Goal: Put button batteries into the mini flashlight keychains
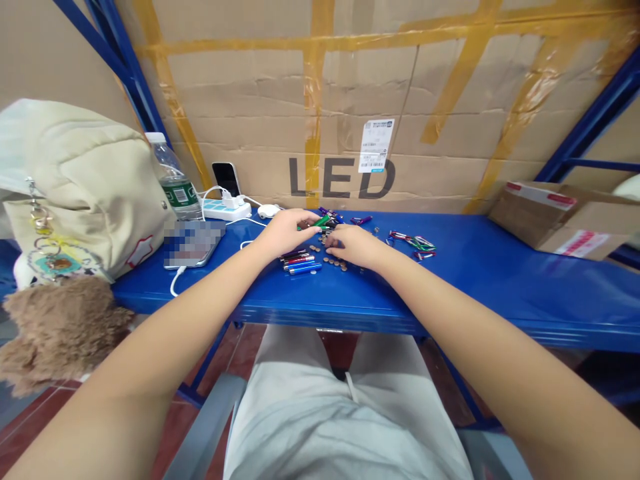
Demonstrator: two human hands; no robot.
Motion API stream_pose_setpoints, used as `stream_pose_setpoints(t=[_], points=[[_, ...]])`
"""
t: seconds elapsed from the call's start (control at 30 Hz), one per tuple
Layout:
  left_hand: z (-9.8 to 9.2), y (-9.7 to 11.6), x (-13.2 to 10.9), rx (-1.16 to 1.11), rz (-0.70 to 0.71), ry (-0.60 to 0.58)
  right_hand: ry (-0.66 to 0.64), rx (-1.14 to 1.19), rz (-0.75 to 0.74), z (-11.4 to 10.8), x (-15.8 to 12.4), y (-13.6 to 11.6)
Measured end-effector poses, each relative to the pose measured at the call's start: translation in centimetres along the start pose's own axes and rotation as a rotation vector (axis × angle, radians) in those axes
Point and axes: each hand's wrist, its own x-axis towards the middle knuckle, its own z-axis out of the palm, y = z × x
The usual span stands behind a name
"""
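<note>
Green tube point(324, 220) is pinched by the left hand point(289, 231); whether anything is gripped by the curled right hand point(357, 246), near discs point(337, 263), cannot be told.

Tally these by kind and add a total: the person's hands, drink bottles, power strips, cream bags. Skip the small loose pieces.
Hands: 2 (left hand, right hand)
Drink bottle: 1
Power strip: 1
Cream bag: 1
Total: 5
</note>
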Motion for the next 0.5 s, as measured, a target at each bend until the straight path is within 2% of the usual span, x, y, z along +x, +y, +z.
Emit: stream_pose_setpoints(t=[0.17, 0.33, 0.5], points=[[0.07, -0.02, -0.02, -0.011, 0.009, -0.004, 0.076, 0.01, 0.047, 0.26, 0.17, 0.62], [0.12, 0.0, -0.1, -0.03, 0.009, -0.025, 0.006, -0.024, 0.032, 0.29, 0.26, 1.03], [0.06, 0.09, -0.18, -0.036, 0.031, -0.031, 0.057, 0.043, -0.008, 0.39, 0.18, 0.96]])
